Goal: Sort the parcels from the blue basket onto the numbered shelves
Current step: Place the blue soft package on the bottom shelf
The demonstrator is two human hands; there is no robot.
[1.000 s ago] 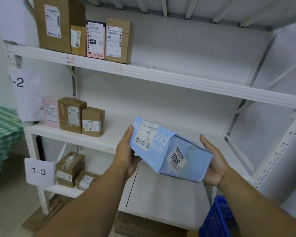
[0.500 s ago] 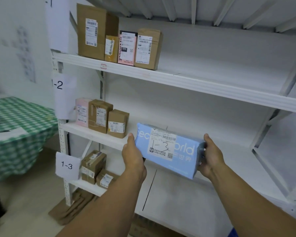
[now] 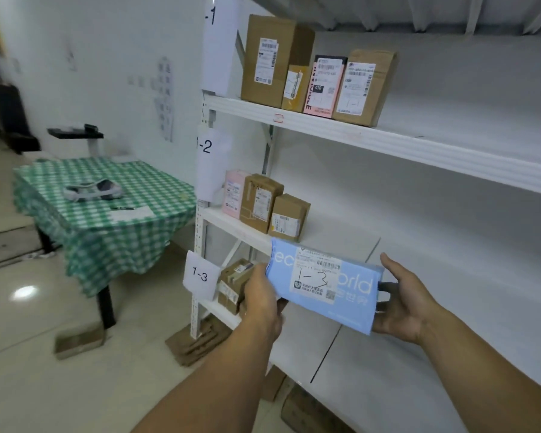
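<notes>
The light-blue rectangular cardboard parcel [image 3: 322, 285], its white label hand-marked "1-3", was held face-out in the air in front of the white metal rack. It was kept just above the lower shelf board [image 3: 297, 348], which was tagged by the white paper sign reading 1-3 [image 3: 199, 275]. Its left end was gripped by the left hand [image 3: 261, 300], the back of that hand turned to the camera. Its right end was cupped by the right hand [image 3: 403, 303], thumb raised by the top corner, fingers tucked behind. The parcel was thus spanned between both hands, just right of the small brown cardboard boxes [image 3: 233, 284] stood on that shelf. It was judged light and fairly stiff, with a smooth printed skin that might slip, so the short ends were reckoned the surest hold
</notes>
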